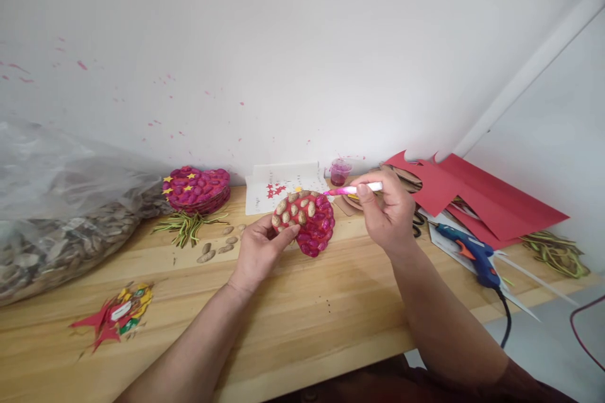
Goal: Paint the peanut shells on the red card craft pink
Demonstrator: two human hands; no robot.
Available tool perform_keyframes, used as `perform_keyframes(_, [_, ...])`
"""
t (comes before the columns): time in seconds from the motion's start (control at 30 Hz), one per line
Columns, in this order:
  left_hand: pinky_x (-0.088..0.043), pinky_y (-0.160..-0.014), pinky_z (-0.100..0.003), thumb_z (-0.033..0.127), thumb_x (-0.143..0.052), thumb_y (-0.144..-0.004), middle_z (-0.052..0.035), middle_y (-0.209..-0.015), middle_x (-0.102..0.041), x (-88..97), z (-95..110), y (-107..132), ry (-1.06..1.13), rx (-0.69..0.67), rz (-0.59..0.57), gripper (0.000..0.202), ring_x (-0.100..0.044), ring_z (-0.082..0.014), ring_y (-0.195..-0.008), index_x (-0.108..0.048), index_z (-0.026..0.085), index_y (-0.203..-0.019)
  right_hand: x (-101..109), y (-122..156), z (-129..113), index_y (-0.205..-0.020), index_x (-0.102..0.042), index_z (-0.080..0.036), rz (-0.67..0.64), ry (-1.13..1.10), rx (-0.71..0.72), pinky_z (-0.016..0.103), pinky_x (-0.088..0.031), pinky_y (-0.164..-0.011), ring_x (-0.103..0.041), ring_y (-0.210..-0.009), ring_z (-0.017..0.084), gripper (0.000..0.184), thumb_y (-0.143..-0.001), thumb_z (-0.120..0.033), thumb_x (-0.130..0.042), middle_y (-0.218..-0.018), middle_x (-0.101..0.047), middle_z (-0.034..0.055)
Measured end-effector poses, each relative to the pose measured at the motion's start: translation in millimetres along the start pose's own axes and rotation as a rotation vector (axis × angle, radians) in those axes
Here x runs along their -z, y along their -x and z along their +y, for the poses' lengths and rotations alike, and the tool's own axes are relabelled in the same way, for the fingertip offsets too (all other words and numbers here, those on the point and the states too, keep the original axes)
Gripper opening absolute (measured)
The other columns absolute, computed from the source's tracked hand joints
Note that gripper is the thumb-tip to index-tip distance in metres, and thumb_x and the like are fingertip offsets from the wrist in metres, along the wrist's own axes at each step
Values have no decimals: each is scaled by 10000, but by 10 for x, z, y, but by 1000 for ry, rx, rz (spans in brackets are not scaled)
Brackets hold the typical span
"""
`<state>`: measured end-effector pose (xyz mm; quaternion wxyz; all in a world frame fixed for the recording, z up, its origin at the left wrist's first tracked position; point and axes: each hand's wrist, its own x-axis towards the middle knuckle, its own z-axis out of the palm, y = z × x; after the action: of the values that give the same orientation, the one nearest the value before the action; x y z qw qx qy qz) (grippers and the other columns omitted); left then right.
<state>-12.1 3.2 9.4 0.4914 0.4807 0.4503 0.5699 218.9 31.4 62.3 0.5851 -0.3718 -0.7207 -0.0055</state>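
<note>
Nearest you, the pale wooden desk [302,327] shows its streaky grain, with a few dark specks near its front edge. On your left lies a small heap of red, yellow and green paper scraps [106,321]. Above the middle of the desk, your left hand [258,252] has its fingers pinched on the edge of a rounded red piece covered in peanuts [314,236], some tan, others painted magenta. Your right hand [390,211] has its fingers closed around a slim white brush with a pink tip [352,190], which meets the piece's upper right edge. To your right, a blue glue gun [472,250] lies beside red card sheets [510,201]; to your left, loose tan peanuts [207,253] lie near a bulging clear plastic bag [66,233]. Farther back stand a magenta stack with yellow stars [196,192], white printed papers [258,198] and a clear cup of magenta paint [340,172]. Behind everything, the white wall [307,63] carries pink splashes.
</note>
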Motion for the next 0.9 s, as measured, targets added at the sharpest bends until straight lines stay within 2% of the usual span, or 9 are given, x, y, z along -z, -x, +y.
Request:
perform_keyframes(0.13, [-510, -654, -279, 398, -909, -680, -10, -654, -694, 1, -1, -4, -6, -23, -14, 278, -586, -160, -625, -726, 189, -661, -7, 12, -7, -951, -702, -245, -35, -7, -7, 414, -514, -832, -675, -869, 226, 137, -1017, -311, -602, -880, -749, 42])
perform_keyframes(0.5, [-479, -652, -265, 416, -919, -675, -3, -662, -675, 11, -9, -10, 4, -17, -26, 307, -545, -141, -624, -729, 176, -690, -3, 19, 29, -976, -711, -240, -10, -31, -29, 395, -497, -820, -671, -855, 218, 128, -1019, -308, -612, -865, -738, 33])
perform_keyframes(0.73, [-471, -629, -258, 454, -956, -618, -6, -649, -663, 17, -3, -31, 37, 28, 2, 377, -541, -133, -620, -734, 159, -692, 5, 8, 4, -965, -707, -240, 21, -33, -63, 397, -509, -831, -679, -870, 219, 155, -1024, -337, -601, -888, -738, 38])
perform_keyframes(0.9, [-512, -662, -270, 462, -981, -591, -19, -699, -698, 26, -53, -49, 86, 63, 8, 402, -570, -136, -644, -746, 160, -714, 15, 17, 17, -982, -713, -244, 22, -69, -102, 381, -511, -793, -678, -859, 214, 171, -1027, -365, -601, -884, -726, 38])
